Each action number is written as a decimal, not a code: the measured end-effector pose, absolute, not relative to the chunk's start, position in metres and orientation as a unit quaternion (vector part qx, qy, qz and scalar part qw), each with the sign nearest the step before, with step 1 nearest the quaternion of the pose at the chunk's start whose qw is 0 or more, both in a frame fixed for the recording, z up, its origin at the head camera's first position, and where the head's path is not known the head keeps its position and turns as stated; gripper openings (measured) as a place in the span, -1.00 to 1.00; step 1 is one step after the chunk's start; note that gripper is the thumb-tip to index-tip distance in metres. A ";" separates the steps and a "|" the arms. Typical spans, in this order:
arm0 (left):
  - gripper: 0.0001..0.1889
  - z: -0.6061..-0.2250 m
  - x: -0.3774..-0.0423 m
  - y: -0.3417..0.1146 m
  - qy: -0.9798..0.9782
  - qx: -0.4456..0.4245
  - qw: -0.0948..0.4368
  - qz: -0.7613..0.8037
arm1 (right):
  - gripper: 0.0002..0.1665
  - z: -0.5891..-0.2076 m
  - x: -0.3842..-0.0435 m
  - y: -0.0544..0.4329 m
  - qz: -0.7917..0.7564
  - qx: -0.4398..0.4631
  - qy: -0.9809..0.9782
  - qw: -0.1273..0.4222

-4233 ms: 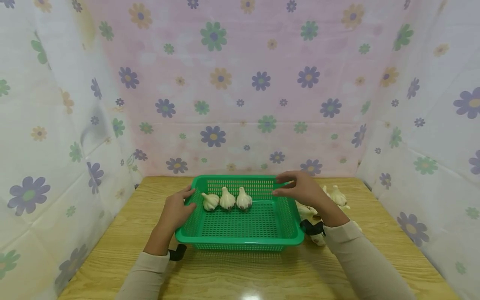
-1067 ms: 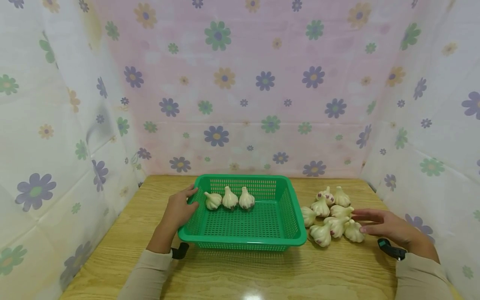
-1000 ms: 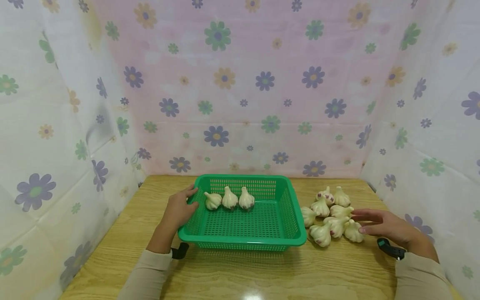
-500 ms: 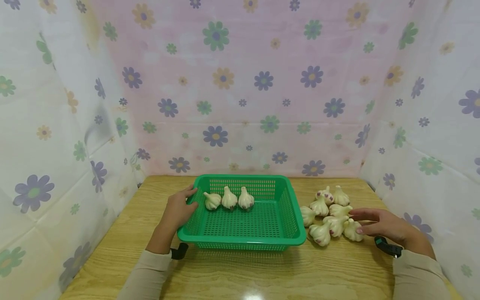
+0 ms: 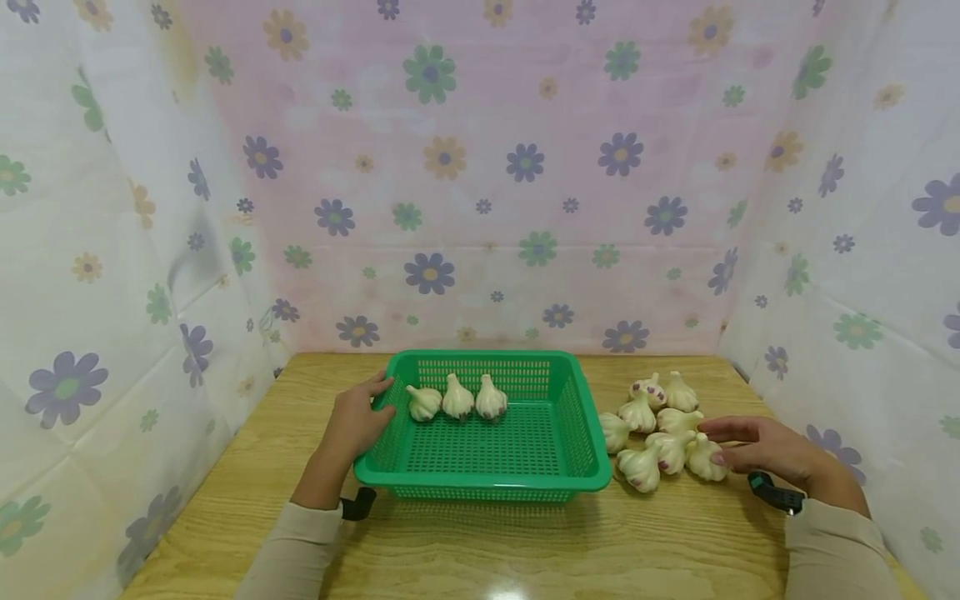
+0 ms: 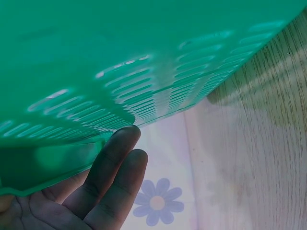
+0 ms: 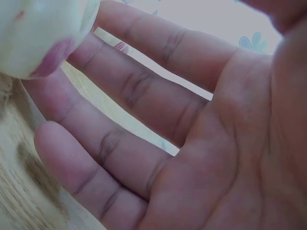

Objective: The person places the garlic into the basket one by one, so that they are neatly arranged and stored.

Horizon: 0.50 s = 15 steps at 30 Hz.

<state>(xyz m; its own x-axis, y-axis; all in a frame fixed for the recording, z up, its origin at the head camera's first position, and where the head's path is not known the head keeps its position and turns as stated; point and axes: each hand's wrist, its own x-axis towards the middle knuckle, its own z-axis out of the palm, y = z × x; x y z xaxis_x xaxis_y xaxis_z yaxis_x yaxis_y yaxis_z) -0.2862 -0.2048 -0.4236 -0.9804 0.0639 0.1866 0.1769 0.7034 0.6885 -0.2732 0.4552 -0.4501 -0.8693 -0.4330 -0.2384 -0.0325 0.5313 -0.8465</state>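
Observation:
In the head view my left hand [image 5: 354, 425] holds the left rim of a green plastic basket [image 5: 480, 482], thumb over the inner side. The left wrist view shows fingers [image 6: 127, 182] outside the basket's slotted wall [image 6: 144, 81]. Three whitish garlic bulbs stand in a row inside; the middle garlic bulb [image 5: 457, 398] is upright. To the right, my right hand [image 5: 783, 454] touches a garlic bulb [image 5: 705, 460] at the pile's near right with fairly straight fingers and thumb. In the right wrist view that purple-marked bulb [image 7: 43, 33] meets the fingertips; the thumb tip is out of frame.
Several more garlic bulbs lie close together right of the basket, among them a front garlic bulb [image 5: 639, 471] and a back garlic bulb [image 5: 680, 392]. Everything rests on a wood-grain table [image 5: 465, 550]. A flowered cloth [image 5: 480, 167] encloses the back and sides.
My right hand has moved from above the basket's right side to the garlic pile, and stays there through the last second. The left hand keeps its hold on the basket rim.

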 end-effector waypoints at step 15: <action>-0.42 -0.421 -0.284 -0.205 -0.921 -0.067 0.073 -0.378 | -0.30 -0.436 -0.264 0.452 -0.464 -0.138 0.862 0.152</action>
<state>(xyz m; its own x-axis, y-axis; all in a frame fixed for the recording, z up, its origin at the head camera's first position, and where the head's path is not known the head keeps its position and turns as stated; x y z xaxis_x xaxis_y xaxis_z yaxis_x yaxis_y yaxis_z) -0.2839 -0.2050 -0.4215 -0.9804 0.0691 0.1847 0.1789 0.7058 0.6854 -0.2640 0.4524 -0.4364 -0.9153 -0.3796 -0.1346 -0.0966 0.5314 -0.8416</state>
